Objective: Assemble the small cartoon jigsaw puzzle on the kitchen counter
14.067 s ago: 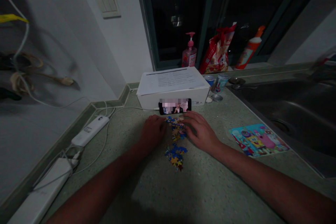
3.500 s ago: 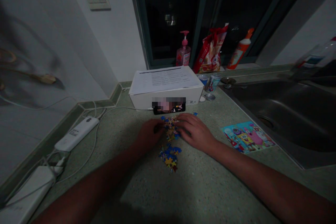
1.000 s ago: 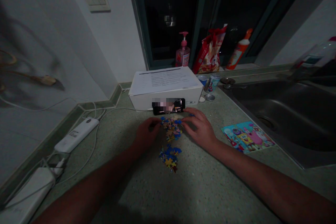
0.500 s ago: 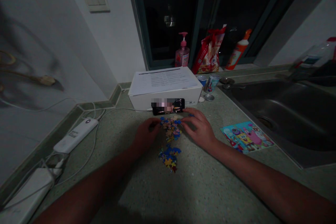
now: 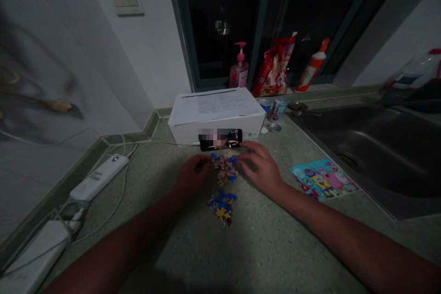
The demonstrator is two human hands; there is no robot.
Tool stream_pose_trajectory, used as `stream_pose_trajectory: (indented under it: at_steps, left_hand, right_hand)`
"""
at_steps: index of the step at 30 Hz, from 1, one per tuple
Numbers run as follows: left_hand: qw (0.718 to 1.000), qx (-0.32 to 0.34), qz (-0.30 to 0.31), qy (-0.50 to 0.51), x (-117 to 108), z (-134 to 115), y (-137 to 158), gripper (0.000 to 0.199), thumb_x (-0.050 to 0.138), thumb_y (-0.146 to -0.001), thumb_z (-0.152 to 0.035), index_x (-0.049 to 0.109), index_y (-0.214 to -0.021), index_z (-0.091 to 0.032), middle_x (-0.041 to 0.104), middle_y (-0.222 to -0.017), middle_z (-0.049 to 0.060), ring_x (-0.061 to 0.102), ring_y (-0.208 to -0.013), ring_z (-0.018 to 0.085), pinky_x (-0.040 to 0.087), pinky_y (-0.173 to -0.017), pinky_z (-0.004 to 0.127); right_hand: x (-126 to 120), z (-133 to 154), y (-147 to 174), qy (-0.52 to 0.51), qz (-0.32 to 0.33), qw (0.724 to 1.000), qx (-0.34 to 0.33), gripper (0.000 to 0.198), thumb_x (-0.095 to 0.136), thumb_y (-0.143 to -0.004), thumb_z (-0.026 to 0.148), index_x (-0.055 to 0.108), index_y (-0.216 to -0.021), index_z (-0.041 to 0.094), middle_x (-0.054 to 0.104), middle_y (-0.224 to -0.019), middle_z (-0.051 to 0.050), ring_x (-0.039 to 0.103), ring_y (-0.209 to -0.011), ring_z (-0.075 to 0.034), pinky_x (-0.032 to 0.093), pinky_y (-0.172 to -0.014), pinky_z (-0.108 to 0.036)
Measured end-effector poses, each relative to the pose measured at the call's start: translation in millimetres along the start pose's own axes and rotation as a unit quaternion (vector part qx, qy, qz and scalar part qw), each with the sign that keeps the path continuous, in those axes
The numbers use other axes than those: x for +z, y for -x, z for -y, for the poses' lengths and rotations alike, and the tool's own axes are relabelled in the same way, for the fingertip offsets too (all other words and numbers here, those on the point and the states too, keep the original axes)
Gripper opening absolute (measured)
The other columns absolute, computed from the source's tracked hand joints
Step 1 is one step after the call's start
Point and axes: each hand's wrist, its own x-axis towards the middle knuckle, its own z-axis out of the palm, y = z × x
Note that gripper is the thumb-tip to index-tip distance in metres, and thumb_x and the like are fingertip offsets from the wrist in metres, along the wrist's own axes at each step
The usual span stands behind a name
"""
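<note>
A loose heap of jigsaw pieces [image 5: 223, 170], blue, yellow and pinkish, lies between my hands on the countertop. At its left edge my left hand [image 5: 193, 173] has thumb and forefinger pinched by a small blue piece. From the right, my right hand [image 5: 262, 167] pinches at another blue piece [image 5: 233, 160], while its forefinger stretches to the lower right corner of a phone [image 5: 234, 139]. Closer to me is a second small pile of pieces [image 5: 222, 206], mostly blue and yellow. The fingertips are small and dim here.
Behind the phone stands a white box [image 5: 217, 112] with a printed sheet on top. Two small cans [image 5: 278, 110] are beside it. A colourful cartoon picture card [image 5: 324, 179] lies near the steel sink [image 5: 379, 147]. White power strips [image 5: 99, 177] and cables run along the left.
Both hands stay in almost the same place at the heap. A few pieces in the nearer pile look slightly different, and the phone's picture has changed.
</note>
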Motion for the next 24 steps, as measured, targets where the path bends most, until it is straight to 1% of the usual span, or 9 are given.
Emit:
stream_pose_trajectory:
  at_steps: [12, 19, 24]
  left_hand:
    - [1.000, 0.005, -0.004, -0.006, 2.3, 3.9, -0.8, 0.018, 0.063, -0.092, -0.027, 0.074, -0.106, -0.022, 0.080, -0.100, 0.005, 0.074, -0.093, 0.021, 0.059, -0.092, 0.040]
    - [1.000, -0.006, -0.002, 0.002, 1.5, 0.6, -0.5, 0.017, 0.063, -0.092, -0.027, 0.074, -0.104, -0.023, 0.080, -0.099, 0.004, 0.074, -0.091, 0.022, 0.060, -0.090, 0.040]
    - [1.000, 0.002, 0.001, 0.013, 1.3, 1.6, -0.2, 0.018, 0.063, -0.092, -0.027, 0.074, -0.104, -0.022, 0.080, -0.100, 0.005, 0.075, -0.093, 0.022, 0.060, -0.091, 0.040]
  right_hand:
    - [-2.2, 1.2, -1.6, 0.005, 0.003, 1.000, -0.013, 0.008, 0.068, -0.098, 0.025, 0.074, -0.104, 0.026, 0.071, -0.133, -0.011, 0.066, -0.125, -0.029, 0.057, -0.103, -0.055]
    - [-3.0, -4.3, -0.9, 0.017, -0.001, 1.000, -0.001, 0.008, 0.068, -0.097, 0.024, 0.074, -0.102, 0.027, 0.071, -0.132, -0.010, 0.066, -0.124, -0.030, 0.057, -0.103, -0.055]
    - [-5.2, -10.5, -1.0, 0.022, -0.010, 1.000, 0.017, 0.008, 0.068, -0.097, 0.026, 0.075, -0.100, 0.027, 0.072, -0.130, -0.010, 0.067, -0.123, -0.030, 0.056, -0.103, -0.055]
